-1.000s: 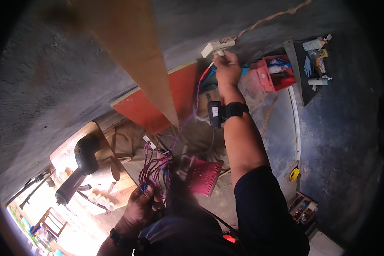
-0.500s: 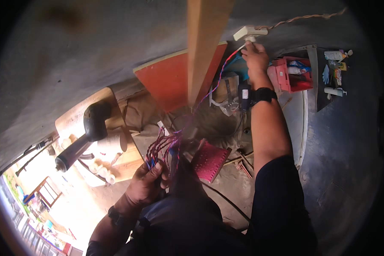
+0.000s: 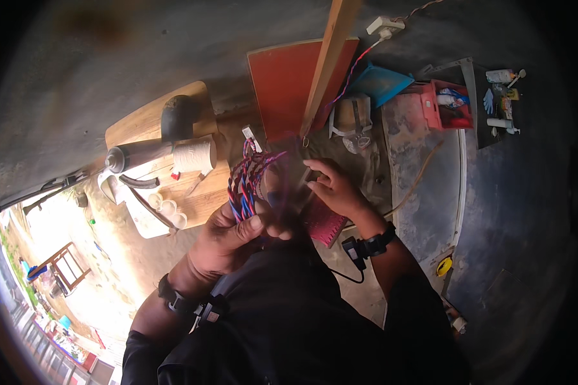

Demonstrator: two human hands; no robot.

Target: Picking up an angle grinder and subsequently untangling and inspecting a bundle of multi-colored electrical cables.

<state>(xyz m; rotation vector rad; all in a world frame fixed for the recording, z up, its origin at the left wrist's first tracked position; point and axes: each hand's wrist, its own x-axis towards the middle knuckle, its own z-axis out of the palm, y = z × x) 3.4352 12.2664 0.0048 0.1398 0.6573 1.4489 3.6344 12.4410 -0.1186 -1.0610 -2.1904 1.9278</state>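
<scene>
A: What does the left hand (image 3: 228, 240) have?

B: A bundle of twisted red and blue wires (image 3: 245, 181). Its grip is clamped around the lower end, thumb across the front. The wires rise out of the fist toward the red board (image 3: 281, 90).

A: And the right hand (image 3: 336, 188)?

B: Just right of the wires, below the board. Its fingers are curled together, but I cannot tell whether they pinch anything; that spot is blurred. A pink ridged piece (image 3: 323, 226) lies just under it.

A: Any packages or labels?

B: Right of the board sits a red box (image 3: 447, 110) with a white and blue packet inside. Further right, a dark shelf (image 3: 502, 102) carries small white tubes and bottles. The print is too small to make out.

A: What else is near the board?

B: A wooden plank (image 3: 329, 59) leans across its front. A thin red and blue wire runs up past it to a white plug (image 3: 384, 25) on the wall. A blue dustpan (image 3: 380, 83) lies just right of the board. To its left, a wooden surface (image 3: 149, 122) holds a white spool (image 3: 192, 156).
</scene>
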